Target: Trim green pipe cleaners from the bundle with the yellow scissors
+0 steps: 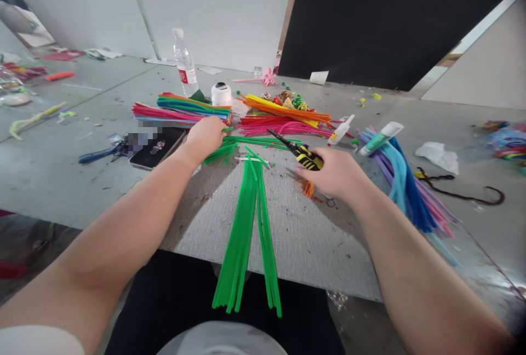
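Observation:
My right hand is wrapped round a pair of long-nose pliers with black and yellow handles, the dark jaws pointing up and left. At the left, my left hand is closed, and a short green pipe cleaner piece pokes out by its fingertips. Just below that hand lie cut green pipe cleaners, with longer green stems stretching right toward the pliers. A bundle of long green pipe cleaners lies in front of me, its near ends hanging past the table edge.
A phone and keys lie left of my left hand. Behind are colourful pipe cleaner bundles, a water bottle and a white thread spool. To the right sit a small glue bottle, a tube and blue pipe cleaners.

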Demonstrator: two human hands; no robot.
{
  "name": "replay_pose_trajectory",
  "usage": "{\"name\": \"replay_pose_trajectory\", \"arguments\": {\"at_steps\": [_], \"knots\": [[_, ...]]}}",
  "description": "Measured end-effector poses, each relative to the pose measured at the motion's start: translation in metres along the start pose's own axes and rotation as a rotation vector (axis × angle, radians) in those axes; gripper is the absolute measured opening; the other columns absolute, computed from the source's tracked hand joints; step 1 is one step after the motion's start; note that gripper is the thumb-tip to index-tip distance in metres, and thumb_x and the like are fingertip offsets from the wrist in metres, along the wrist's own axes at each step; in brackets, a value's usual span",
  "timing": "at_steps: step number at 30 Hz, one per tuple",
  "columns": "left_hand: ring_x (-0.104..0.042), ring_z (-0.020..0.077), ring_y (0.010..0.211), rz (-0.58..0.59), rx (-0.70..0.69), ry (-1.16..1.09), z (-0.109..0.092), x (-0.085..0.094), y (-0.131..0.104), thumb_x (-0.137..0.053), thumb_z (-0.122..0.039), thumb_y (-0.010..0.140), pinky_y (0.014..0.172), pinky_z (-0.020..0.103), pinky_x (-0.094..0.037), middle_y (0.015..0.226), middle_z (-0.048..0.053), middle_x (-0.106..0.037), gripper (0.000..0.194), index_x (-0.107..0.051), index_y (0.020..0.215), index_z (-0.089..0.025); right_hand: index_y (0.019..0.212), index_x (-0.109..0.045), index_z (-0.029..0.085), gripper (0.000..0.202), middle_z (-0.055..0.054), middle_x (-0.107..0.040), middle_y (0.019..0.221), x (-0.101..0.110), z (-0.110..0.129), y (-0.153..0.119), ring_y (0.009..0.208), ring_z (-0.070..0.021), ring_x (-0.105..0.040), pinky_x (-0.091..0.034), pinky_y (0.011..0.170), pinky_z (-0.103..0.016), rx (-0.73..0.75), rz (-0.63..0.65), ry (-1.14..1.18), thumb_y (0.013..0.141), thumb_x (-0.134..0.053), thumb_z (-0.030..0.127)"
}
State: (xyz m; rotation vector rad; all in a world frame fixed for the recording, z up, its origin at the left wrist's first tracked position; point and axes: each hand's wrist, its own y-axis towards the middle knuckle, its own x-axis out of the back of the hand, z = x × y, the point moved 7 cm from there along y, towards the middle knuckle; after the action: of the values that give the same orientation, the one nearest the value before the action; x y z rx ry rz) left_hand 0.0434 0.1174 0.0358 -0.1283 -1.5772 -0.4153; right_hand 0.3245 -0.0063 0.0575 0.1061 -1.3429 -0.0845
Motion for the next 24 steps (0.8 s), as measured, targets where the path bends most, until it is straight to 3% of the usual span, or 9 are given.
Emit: {"name": "replay_pose_trajectory", "arguments": {"at_steps": [3,7,13,17,21,24], "knots": [[-0.071,0.0335,0.115,0.064,-0.008,-0.012,-0.002,-0.012,0.005,-0.057,-0.028,0.099,0.097,0.037,-0.05,0.119,0.02,-0.078,0.033,-0.081,0.115,-0.014,0.111,-0.076,0.018,0.041,-0.016,-0.079,0.102,-0.001,0.001,0.0,0.09,-0.0349,-0.072,-0.047,0.069,-0.038,-0.01,0.018,-0.001,0.087,-0.071,0.052],[-0.073,0.0326,0.108,0.074,0.033,-0.01,-0.007,-0.016,0.004,-0.058,-0.025,0.097,0.093,0.036,-0.052,0.112,0.021,-0.079,0.03,-0.081,0.112,-0.013,0.109,-0.075,0.018,0.039,-0.016,-0.079,0.101,-0.002,0.002,-0.001,0.091,-0.0349,-0.073,-0.047,0.07,-0.038,-0.012,0.041,-0.017,0.088,-0.071,0.051],[-0.07,0.0357,0.115,0.027,0.041,-0.006,-0.011,0.007,-0.009,-0.053,-0.021,0.096,0.095,0.039,-0.053,0.115,0.024,-0.077,0.032,-0.08,0.109,-0.01,0.108,-0.075,0.019,0.037,-0.016,-0.079,0.101,-0.002,0.0,0.0,0.091,-0.0328,-0.073,-0.046,0.07,-0.036,-0.023,0.028,-0.005,0.088,-0.071,0.049],[-0.073,0.0382,0.103,-0.027,0.194,-0.107,0.002,0.022,-0.02,-0.056,-0.031,0.092,0.087,0.041,-0.054,0.1,0.021,-0.077,0.029,-0.077,0.101,-0.013,0.118,-0.075,0.018,0.041,-0.016,-0.079,0.106,0.001,-0.004,0.001,0.097,-0.0341,-0.073,-0.048,0.073,-0.037,-0.077,-0.007,0.026,0.087,-0.073,0.046],[-0.07,0.0296,0.079,0.003,0.297,-0.432,0.011,0.021,-0.026,-0.054,-0.039,0.093,0.068,0.035,-0.048,0.079,0.013,-0.071,0.027,-0.065,0.077,-0.02,0.121,-0.075,0.017,0.044,-0.016,-0.079,0.11,0.005,-0.006,0.001,0.102,-0.0367,-0.073,-0.05,0.075,-0.039,-0.118,-0.039,0.053,0.087,-0.073,0.045],[-0.051,0.0162,0.051,0.304,0.437,-0.954,0.005,0.0,-0.034,-0.053,-0.031,0.089,0.049,0.028,-0.034,0.061,0.005,-0.055,0.027,-0.05,0.064,-0.021,0.123,-0.075,0.017,0.047,-0.017,-0.079,0.113,0.009,-0.007,0.0,0.104,-0.0377,-0.073,-0.051,0.077,-0.04,-0.133,-0.069,0.082,0.086,-0.074,0.046]]}}
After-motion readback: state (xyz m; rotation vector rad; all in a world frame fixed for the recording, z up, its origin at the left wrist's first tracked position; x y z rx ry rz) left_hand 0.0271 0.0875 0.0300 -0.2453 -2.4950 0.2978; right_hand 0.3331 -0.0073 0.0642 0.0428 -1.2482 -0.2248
